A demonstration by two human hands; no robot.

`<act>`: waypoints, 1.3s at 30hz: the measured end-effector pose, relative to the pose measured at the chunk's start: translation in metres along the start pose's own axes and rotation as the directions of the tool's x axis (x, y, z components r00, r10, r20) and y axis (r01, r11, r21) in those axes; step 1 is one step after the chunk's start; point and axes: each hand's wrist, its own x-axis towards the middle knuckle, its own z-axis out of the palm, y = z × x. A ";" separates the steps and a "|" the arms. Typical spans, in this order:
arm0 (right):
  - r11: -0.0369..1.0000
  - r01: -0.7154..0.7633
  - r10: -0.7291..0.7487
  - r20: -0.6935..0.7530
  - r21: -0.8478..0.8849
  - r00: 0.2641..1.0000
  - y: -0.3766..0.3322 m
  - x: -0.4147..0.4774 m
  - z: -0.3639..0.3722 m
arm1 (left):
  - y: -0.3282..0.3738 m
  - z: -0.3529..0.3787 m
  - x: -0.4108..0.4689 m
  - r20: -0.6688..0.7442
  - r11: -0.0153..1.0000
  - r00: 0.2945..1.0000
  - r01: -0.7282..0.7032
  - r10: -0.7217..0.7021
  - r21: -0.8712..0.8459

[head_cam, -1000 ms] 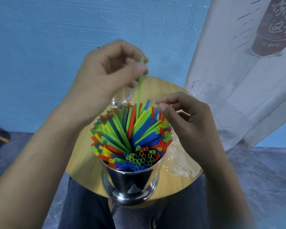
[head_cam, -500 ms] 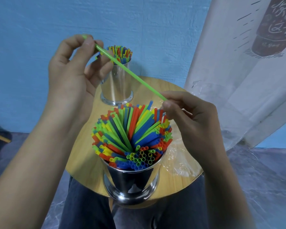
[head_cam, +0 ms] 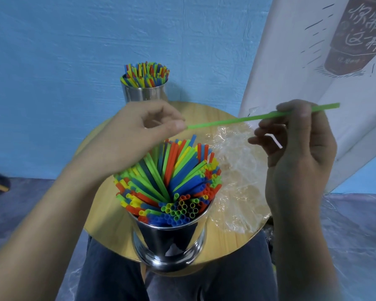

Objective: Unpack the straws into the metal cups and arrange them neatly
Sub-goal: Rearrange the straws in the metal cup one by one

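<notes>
**A:** Green straw (head_cam: 237, 120), just the one. What has hold of it?

**B:** Both hands. The left grip (head_cam: 139, 135) pinches one end between thumb and forefinger, with the other fingers curled in. The right grip (head_cam: 302, 148) nips it nearer the other end, thumb against forefinger, the spare fingers loosely bent round nothing. The straw lies almost level in the air above the far half of the tabletop (head_cam: 109, 213).

**A:** Why two hands for one straw?

**B:** To steady and turn it before standing it on end, I'd judge. A tube that thin would likely buckle if pushed from one tip.

**A:** Which cup takes it?

**B:** The near cup (head_cam: 169, 242), at the tabletop's near edge, is packed, its straws (head_cam: 169, 177) fanned in a twist. The far cup (head_cam: 143, 92), at the far edge, holds a straighter bundle (head_cam: 146, 74). I cannot tell which has room.

**A:** And the packaging?

**B:** A clear wrapper (head_cam: 237, 181) lies crumpled along the right edge, seemingly empty, so the unpacking looks nearly done.
</notes>
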 end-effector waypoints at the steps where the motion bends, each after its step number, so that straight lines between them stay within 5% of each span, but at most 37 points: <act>1: 1.000 0.012 -0.012 -0.021 -0.015 1.000 0.000 0.000 0.000 | 0.000 -0.001 0.000 0.077 1.000 0.997 -0.005 0.005 0.005; 6: 0.963 0.127 -0.099 0.124 -0.239 0.987 0.003 0.000 0.000 | 0.004 -0.005 -0.002 0.408 1.000 0.913 0.014 -0.014 0.002; 20: 0.862 0.148 0.130 0.494 -0.484 0.860 0.018 -0.010 0.011 | 0.001 -0.004 0.005 0.340 0.995 0.940 -0.028 -0.007 0.099; 39: 0.861 0.083 0.263 0.581 -0.501 0.770 0.013 -0.004 0.015 | -0.001 -0.002 0.006 0.275 0.999 0.961 0.007 -0.021 0.051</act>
